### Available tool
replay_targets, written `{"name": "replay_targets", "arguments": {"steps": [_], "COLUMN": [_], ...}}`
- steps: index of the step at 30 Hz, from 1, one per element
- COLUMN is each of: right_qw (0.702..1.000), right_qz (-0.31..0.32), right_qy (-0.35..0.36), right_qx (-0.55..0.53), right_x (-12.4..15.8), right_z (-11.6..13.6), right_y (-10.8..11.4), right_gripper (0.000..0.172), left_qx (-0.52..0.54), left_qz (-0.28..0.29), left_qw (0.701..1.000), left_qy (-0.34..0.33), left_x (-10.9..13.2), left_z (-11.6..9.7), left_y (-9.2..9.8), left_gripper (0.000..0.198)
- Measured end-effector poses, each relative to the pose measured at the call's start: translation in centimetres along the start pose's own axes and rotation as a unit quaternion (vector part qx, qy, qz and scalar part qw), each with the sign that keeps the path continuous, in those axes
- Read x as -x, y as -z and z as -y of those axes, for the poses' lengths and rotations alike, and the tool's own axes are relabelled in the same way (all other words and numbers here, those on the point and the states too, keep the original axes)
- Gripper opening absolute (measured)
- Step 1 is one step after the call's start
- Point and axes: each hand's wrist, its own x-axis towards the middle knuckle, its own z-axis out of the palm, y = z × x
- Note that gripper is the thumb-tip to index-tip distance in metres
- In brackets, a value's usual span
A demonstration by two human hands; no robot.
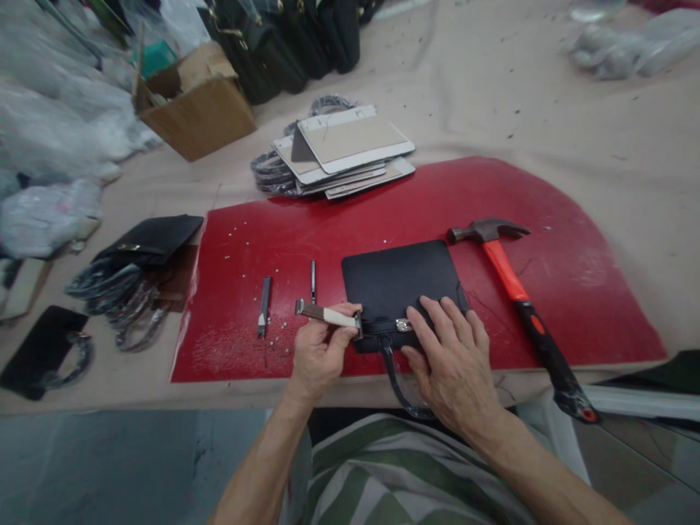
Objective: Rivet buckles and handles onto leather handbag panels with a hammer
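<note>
A black leather bag panel (402, 273) lies flat on a red mat, with a strap, a silver metal fitting (403, 325) and a plastic-wrapped handle (398, 379) along its near edge. My left hand (322, 357) is closed on a short tool with a brown-and-white handle (328, 315) and metal ends. Its right end meets the strap near the panel's left side. My right hand (453, 357) rests on the panel with its fingers spread flat, beside the fitting.
A claw hammer (506, 270) lies right of the panel on the red mat (552, 219). Two slim metal tools, a wider one (265, 306) and a thinner one (313, 281), lie left. Behind are stacked panels (355, 138) and a cardboard box (197, 117); black bag parts (153, 237) lie left.
</note>
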Motion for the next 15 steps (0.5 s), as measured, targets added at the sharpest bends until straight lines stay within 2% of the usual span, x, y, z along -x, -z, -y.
{"name": "replay_targets", "arguments": {"steps": [8,11,13,15], "right_qw": [1.0,0.999,0.996,0.992], "right_qz": [0.015,0.02,0.001,-0.046], "right_qy": [-0.003,0.02,0.035,0.028], "right_qx": [-0.01,-0.041,-0.083,-0.11], "right_x": [0.0,0.1,0.1,0.0], "right_z": [0.0,-0.5,-1.3,-2.5], "right_y": [0.0,0.6,1.4,2.4], "right_gripper": [0.043,0.043,0.043,0.041], "left_qx": [-0.067,-0.071,-0.077,-0.089], "left_qz": [0.01,0.013,0.013,0.007], "left_qw": [0.997,0.996,0.996,0.994], "left_qy": [-0.046,-0.048,-0.049,-0.065], "left_x": [-0.2,-0.3,-0.3,-0.2], "left_z": [-0.5,-0.4,-0.4,-0.4], "left_y": [-0.4,-0.4,-0.4,-0.6], "left_gripper": [0.012,0.011,0.011,0.01]}}
